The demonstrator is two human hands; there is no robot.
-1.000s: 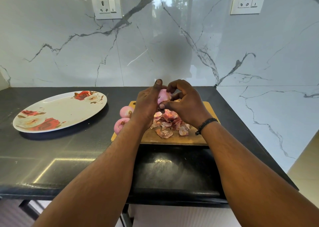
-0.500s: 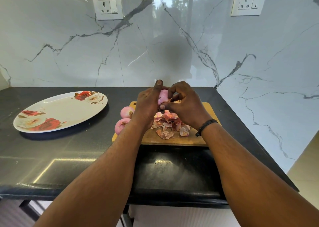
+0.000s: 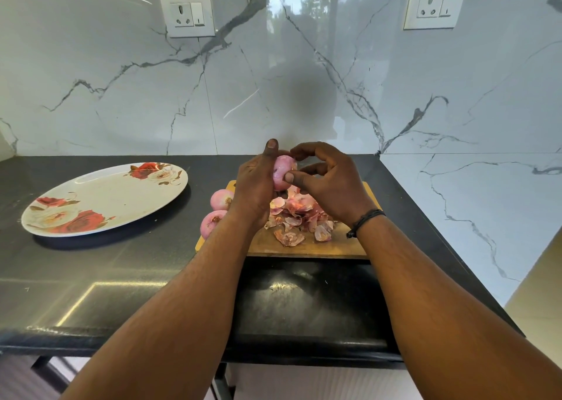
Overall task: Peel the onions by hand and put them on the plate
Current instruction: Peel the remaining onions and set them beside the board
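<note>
The left hand (image 3: 254, 186) has its grip clamped round a pink onion (image 3: 283, 171) held up above the wooden cutting board (image 3: 307, 246), thumb raised behind it, while the right hand (image 3: 330, 183) pinches at the onion's near side with thumb and curled fingers. Two more onions (image 3: 221, 199) sit at the board's left edge beside a heap of peeled skins (image 3: 299, 217), and the rose-patterned plate (image 3: 100, 200) rests well apart to the left on the black counter (image 3: 121, 272). No readable writing or brand shows anywhere.
</note>
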